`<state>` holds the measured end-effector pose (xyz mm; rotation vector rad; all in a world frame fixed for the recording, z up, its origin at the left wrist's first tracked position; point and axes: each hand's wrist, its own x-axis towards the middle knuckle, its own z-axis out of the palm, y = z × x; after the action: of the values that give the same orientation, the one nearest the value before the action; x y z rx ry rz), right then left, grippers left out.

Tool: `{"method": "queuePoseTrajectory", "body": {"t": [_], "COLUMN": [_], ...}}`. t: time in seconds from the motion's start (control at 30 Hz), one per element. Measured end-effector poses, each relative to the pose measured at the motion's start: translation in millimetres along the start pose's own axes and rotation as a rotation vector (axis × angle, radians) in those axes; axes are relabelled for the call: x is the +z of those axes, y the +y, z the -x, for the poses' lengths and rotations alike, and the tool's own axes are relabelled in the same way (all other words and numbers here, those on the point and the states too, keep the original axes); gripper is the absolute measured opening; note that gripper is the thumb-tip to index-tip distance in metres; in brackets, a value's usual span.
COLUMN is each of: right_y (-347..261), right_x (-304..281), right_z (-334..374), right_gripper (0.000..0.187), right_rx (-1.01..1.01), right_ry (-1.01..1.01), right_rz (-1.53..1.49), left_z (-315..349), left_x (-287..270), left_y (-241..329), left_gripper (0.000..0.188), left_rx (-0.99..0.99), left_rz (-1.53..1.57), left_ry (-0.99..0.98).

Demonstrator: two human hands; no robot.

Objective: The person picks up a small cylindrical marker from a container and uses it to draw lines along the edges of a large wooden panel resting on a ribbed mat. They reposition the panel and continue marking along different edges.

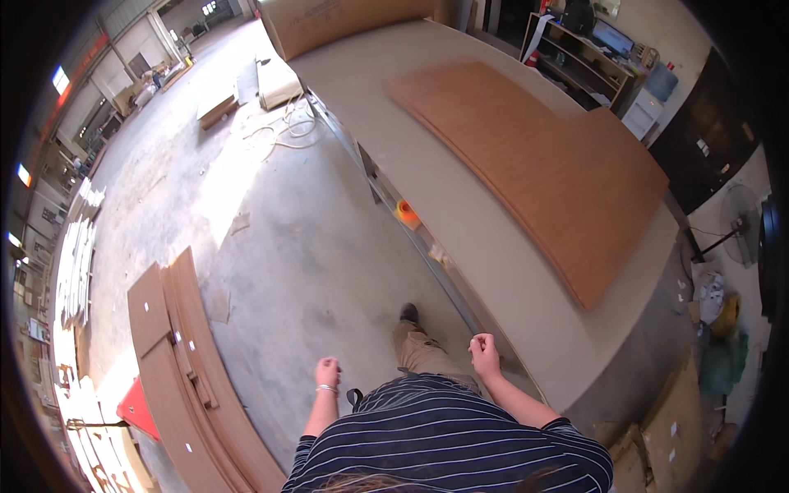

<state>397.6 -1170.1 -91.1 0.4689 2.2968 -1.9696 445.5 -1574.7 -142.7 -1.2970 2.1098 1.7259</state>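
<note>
My left hand, with a pale bracelet at the wrist, hangs loosely curled over the floor and touches nothing. Beside the long edge of a large grey-topped table, my right hand is curled into a loose fist; I see nothing in it. On the table lie brown boards, apparently stacked, with a step cut into their far right side. They are well beyond the reach of either hand. An orange round item, perhaps a tape roll, shows below the tabletop's near edge.
Stacked brown boards lie to my left, near a red object. A coiled hose or cable rests on the floor by the table's far end. A large brown roll sits there. Shelves, a fan and bags stand right.
</note>
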Motion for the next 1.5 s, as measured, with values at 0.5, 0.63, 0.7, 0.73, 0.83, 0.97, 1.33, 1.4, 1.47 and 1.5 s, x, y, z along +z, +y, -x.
{"method": "queuePoseTrajectory", "body": {"t": [0.5,0.63,0.7,0.73,0.83,0.97,1.33,1.4,1.47,1.5], "right_y": [-143,-126,-117,-114,-148,-150,-167,-170,-166,-159], "right_x": [81,80,88,90,126,158,220,223,212,208], "right_z": [-280,-291,-292,-292,-318,-344,-407,-414,-409,-403], "right_gripper": [0.017,0.019,0.021,0.021,0.023,0.022,0.032,0.034,0.035,0.036], "right_rx": [0.027,0.132,0.149,0.157,0.265,0.262,0.533,0.581,0.566,0.54], "right_ry": [0.083,0.284,0.41,0.472,0.659,1.086,1.546,1.578,1.573,1.597], "right_rz": [-0.005,0.066,0.083,0.097,-0.012,-0.157,-0.046,-0.038,0.021,-0.002], "left_z": [-192,-246,-295,-323,-455,-543,-583,-553,-534,-531], "left_x": [-8,29,43,53,56,127,365,395,415,426], "left_y": [150,187,227,249,343,521,756,757,756,756], "left_gripper": [0.017,0.023,0.025,0.026,0.031,0.026,0.038,0.039,0.038,0.038], "left_rx": [-0.186,-0.053,0.011,0.052,0.286,0.694,0.942,0.782,0.754,0.774], "left_rz": [-0.195,-0.417,-0.559,-0.633,-0.648,-0.697,-0.437,-0.351,-0.379,-0.422], "left_ry": [0.101,-0.104,-0.17,-0.21,-0.08,-0.116,-0.575,-0.726,-0.814,-0.858]}}
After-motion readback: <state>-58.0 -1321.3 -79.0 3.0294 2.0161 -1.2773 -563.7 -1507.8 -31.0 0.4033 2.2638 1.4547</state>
